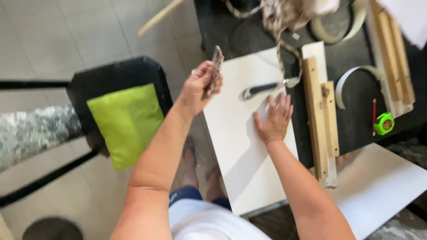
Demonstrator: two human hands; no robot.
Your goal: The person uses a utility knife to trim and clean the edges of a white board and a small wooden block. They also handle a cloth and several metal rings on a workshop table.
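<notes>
— While the dark table stands on a pale tiled floor, what's on it?
— A white board, right hand flat on it, fingers spread, beside a knife.
— And the left hand?
— Fingers pinching a thin blurred strip, hard to identify. The rope runs off frame.

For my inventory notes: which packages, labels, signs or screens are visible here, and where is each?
Round label on the small green tape measure, on the black table at right: orange-yellow disc, print too small to tell.
No packages, signs or screens show.
</notes>
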